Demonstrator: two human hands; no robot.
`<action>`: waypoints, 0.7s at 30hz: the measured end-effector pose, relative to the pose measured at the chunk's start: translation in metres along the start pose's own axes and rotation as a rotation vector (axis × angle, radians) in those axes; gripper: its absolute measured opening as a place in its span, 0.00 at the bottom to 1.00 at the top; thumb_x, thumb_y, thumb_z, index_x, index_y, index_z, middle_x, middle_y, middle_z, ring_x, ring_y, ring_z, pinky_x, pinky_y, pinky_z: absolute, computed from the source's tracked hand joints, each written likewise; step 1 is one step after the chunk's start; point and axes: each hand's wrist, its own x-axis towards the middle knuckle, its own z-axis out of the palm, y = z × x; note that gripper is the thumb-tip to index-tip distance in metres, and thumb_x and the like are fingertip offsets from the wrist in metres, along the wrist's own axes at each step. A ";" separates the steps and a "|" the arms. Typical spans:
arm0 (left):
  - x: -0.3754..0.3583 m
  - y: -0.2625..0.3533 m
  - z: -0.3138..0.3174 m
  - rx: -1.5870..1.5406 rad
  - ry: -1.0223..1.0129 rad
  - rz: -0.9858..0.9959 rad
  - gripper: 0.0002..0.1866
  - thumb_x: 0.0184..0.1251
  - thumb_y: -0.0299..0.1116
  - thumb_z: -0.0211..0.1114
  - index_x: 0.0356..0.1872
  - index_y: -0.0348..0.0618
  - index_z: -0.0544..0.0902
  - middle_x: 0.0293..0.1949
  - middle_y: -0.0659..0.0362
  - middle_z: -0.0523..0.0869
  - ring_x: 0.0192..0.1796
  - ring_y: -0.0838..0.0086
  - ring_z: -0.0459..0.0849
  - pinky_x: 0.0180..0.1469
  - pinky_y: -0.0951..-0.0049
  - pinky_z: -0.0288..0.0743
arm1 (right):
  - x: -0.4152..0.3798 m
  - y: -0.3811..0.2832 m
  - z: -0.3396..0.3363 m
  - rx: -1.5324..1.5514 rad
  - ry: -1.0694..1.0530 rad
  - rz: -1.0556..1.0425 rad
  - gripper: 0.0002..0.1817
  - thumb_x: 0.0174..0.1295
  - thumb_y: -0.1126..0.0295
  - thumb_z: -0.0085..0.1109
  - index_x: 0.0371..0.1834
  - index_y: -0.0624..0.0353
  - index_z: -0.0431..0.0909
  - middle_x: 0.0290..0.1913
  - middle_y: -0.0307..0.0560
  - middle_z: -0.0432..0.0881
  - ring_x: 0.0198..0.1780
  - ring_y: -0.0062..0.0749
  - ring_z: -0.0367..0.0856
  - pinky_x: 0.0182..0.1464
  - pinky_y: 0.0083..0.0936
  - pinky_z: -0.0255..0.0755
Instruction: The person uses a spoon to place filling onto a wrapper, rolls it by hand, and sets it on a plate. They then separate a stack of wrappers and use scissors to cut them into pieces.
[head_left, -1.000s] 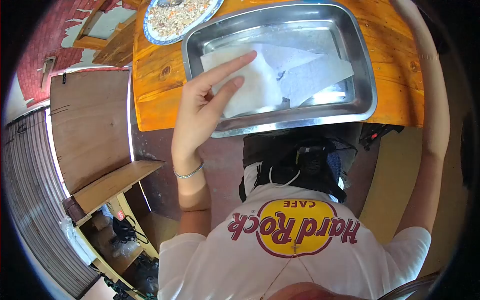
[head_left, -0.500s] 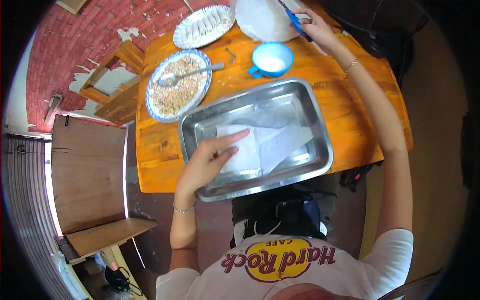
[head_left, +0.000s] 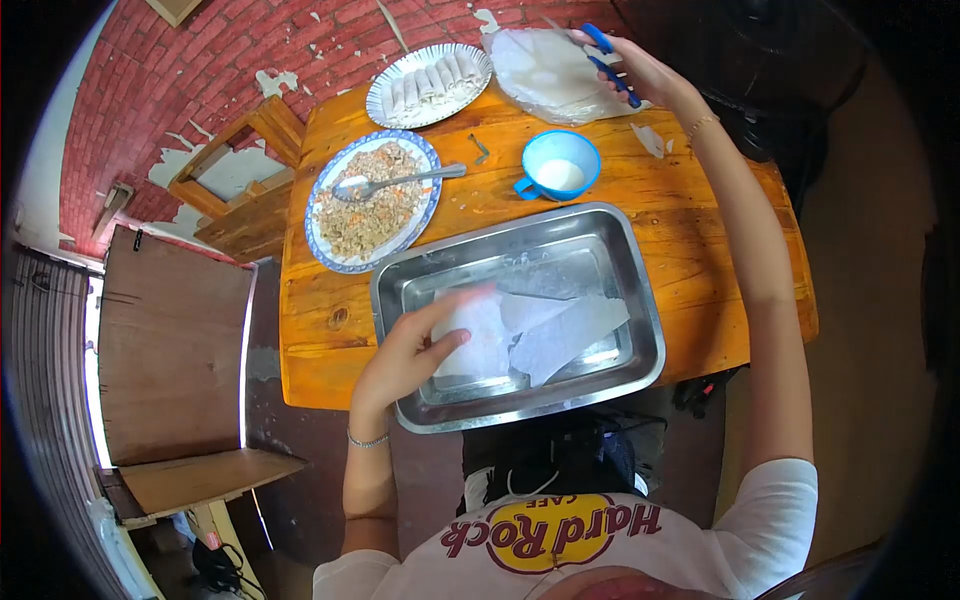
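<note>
Blue-handled scissors [head_left: 612, 68] are in my right hand [head_left: 645, 75], at the back right over a plastic bag of round white wrappers [head_left: 555, 75]. My left hand [head_left: 415, 345] rests on cut white wrapper pieces [head_left: 480, 340] in a metal tray [head_left: 652, 330], its thumb and fingers apart. Another cut piece [head_left: 570, 335] lies beside them in the tray. Behind the tray stands a blue cup [head_left: 561, 165] with white contents. To its left, a blue-rimmed plate [head_left: 375, 205] holds chopped filling with a spoon [head_left: 400, 182] lying on it.
A paper plate [head_left: 428, 85] with several white rolls is at the back of the wooden table [head_left: 320, 340]. A small scrap [head_left: 650, 140] lies right of the cup. Wooden frames [head_left: 235, 170] lean at the brick-patterned wall on the left.
The view has shifted, so the table sits lower. My right hand still holds the scissors over the bag, their angle changed. The wrapper pieces under my left hand have moved slightly apart from the right-hand piece.
</note>
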 end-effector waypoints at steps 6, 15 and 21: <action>0.003 0.021 -0.025 -0.117 0.030 -0.110 0.59 0.53 0.17 0.69 0.76 0.51 0.33 0.78 0.63 0.38 0.33 0.86 0.61 0.31 0.83 0.64 | -0.092 -0.026 0.059 0.400 -0.056 -0.370 0.30 0.58 0.69 0.65 0.65 0.56 0.66 0.33 0.38 0.76 0.22 0.16 0.68 0.22 0.17 0.62; 0.033 0.044 -0.037 -0.012 -0.383 0.045 0.58 0.59 0.24 0.68 0.74 0.43 0.27 0.75 0.50 0.51 0.47 0.74 0.73 0.51 0.75 0.71 | -0.174 -0.042 0.145 0.511 -0.240 -0.324 0.44 0.48 0.84 0.71 0.69 0.55 0.59 0.31 0.45 0.83 0.24 0.17 0.78 0.21 0.10 0.64; 0.044 0.043 -0.032 -0.174 -0.368 0.045 0.54 0.56 0.17 0.68 0.76 0.41 0.37 0.74 0.56 0.51 0.71 0.76 0.53 0.71 0.73 0.53 | -0.182 -0.035 0.170 0.434 -0.251 -0.499 0.48 0.44 0.83 0.75 0.69 0.54 0.55 0.35 0.46 0.84 0.42 0.24 0.84 0.39 0.16 0.74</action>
